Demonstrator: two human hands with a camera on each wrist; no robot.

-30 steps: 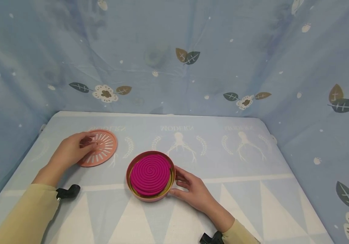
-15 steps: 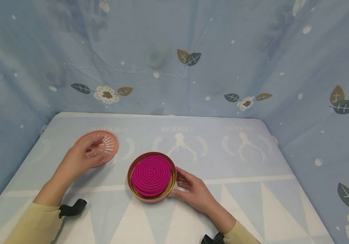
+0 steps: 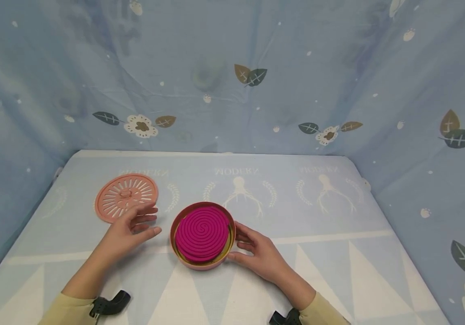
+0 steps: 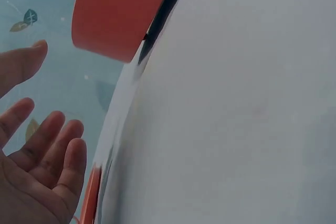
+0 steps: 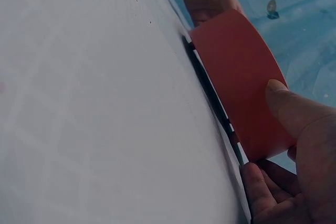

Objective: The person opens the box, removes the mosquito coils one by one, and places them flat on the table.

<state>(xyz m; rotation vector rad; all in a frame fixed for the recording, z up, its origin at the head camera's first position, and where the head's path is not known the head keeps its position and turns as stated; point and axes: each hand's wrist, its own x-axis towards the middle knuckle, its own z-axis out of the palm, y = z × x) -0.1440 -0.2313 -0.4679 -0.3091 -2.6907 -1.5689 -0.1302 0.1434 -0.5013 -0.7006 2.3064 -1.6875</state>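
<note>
On the blue-and-white worktop [image 3: 318, 271], just left of the middle, a shallow round tin [image 3: 200, 267] was stood upright, and inside its rim a magenta coil [image 3: 202, 234], wound in a tight spiral, was held above a strip of gold-coloured interior. The tin's right side was gripped by the right hand [image 3: 257, 253], whose thumb was placed against the near part of the outer wall while its fingers were curved along the far part. Farther left and farther back, a salmon-coloured disc [image 3: 126, 192], pierced by slots spread around a small raised centre, was laid flat. Between disc and tin, the left hand [image 3: 128, 228] was held with its fingers loosely bent and its thumb spread wide from them, the tin being apart from it on the right. The disc's near right edge was overlapped by those fingers as seen from the head; whether it was touched could not be told. At each wrist, by a yellowish sleeve [image 3: 67, 311], a black device [image 3: 112, 304] was worn. Beyond the worktop's far edge, a blue curtain [image 3: 216, 45] printed with leaves and flowers was hung.
</note>
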